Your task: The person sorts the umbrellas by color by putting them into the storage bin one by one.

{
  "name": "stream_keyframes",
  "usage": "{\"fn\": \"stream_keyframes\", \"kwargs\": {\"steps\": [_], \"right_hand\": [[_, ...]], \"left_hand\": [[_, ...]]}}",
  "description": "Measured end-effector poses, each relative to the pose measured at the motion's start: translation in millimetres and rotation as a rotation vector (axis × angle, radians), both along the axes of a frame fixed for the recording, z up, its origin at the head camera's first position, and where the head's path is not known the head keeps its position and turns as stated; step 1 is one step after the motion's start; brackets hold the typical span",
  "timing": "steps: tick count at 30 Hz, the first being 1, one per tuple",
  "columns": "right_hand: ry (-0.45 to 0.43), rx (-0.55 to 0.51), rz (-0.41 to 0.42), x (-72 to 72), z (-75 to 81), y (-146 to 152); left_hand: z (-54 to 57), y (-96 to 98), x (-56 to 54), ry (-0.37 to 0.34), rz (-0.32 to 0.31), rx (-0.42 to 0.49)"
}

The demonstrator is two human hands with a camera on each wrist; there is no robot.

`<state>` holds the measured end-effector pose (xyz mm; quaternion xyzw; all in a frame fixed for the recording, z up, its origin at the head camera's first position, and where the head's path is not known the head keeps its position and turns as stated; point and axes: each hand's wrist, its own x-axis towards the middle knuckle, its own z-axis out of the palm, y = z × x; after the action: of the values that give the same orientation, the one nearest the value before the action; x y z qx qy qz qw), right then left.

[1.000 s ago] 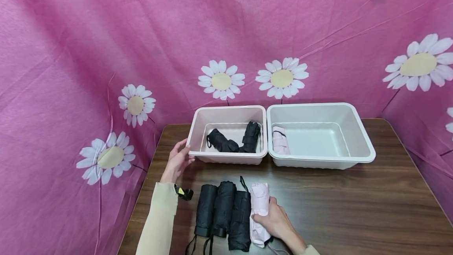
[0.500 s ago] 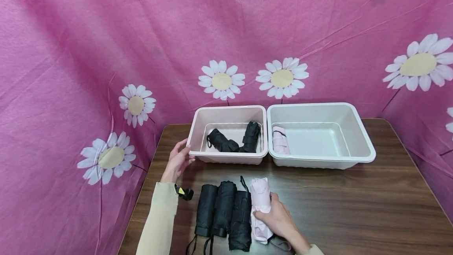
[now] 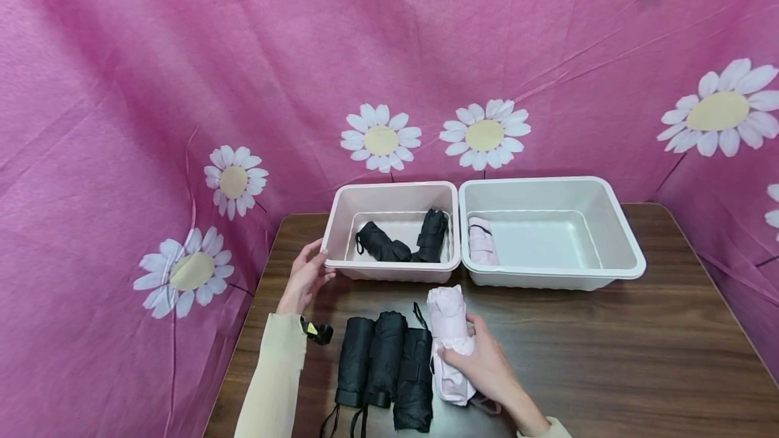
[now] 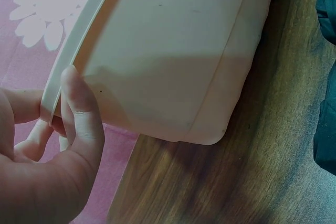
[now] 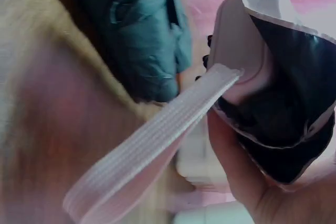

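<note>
In the head view my right hand (image 3: pixel 491 365) grips a folded pale pink umbrella (image 3: pixel 449 320) round its middle, beside a row of three black folded umbrellas (image 3: pixel 386 357). The right wrist view has the pink umbrella's handle end (image 5: pixel 239 45) close up, a wrist strap (image 5: pixel 152 135) trailing from it. With thumb and curled fingers, my left hand (image 4: pixel 58 177) pinches the rim of the left plastic bin (image 4: pixel 168 61) at its front left corner. Two black umbrellas (image 3: pixel 431 235) lie inside that bin. The right bin (image 3: pixel 548 279) holds one pink umbrella (image 3: pixel 483 242) along its left wall.
Both bins stand side by side at the back of the wooden table (image 3: pixel 639 357). Behind them hangs a pink cloth (image 3: pixel 426 39) with white daisies. A black band with a small device (image 3: pixel 318 332) sits on the left wrist.
My right hand has lifted the pink umbrella and moved it forward, towards the bins, past the ends of the black row. The left hand stays on the bin rim.
</note>
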<state>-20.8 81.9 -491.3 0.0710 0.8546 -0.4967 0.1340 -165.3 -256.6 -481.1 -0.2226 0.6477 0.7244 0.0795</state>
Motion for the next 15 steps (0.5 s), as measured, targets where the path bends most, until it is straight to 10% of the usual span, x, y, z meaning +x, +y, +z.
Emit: {"fn": "stream_keyframes", "kwargs": {"steps": [15], "right_hand": [[0.098, -0.195, -0.049, -14.7, 40.4, 32]], "left_hand": [[0.8, -0.4, 0.4, -0.008, -0.003, -0.01]]}}
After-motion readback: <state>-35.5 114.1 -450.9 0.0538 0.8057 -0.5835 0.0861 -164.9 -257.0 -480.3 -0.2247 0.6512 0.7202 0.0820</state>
